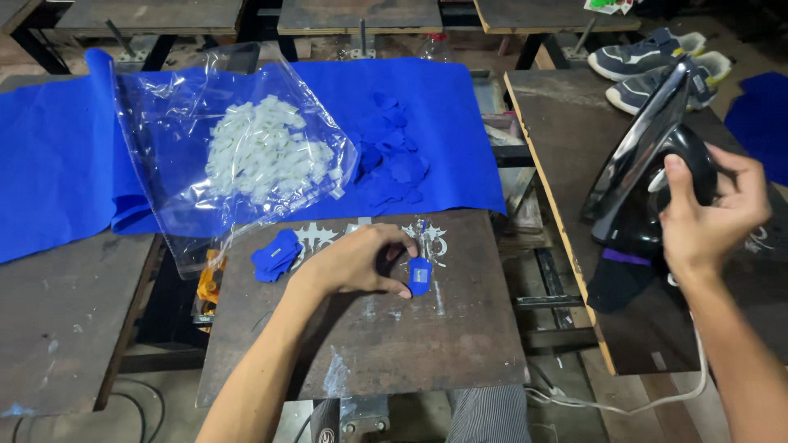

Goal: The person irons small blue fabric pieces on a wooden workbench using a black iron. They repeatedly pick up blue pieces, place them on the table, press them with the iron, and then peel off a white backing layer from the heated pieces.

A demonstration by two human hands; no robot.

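Meanwhile, the left hand point(357, 262) is pinching the blue patch point(419, 276) flat at the platen's point(460, 344) twelve o'clock, while the right hand point(706, 213), at three o'clock, is gripping the upended iron point(648, 176), risking scorched fingertips.

felt sheet point(443, 115): blue | iron point(648, 176): black | small patch point(419, 275): blue | platen point(410, 328): brown

Bare plate point(427, 344) front of left hand point(357, 262); blue stack point(277, 254) & bag point(238, 156) block left/rear.
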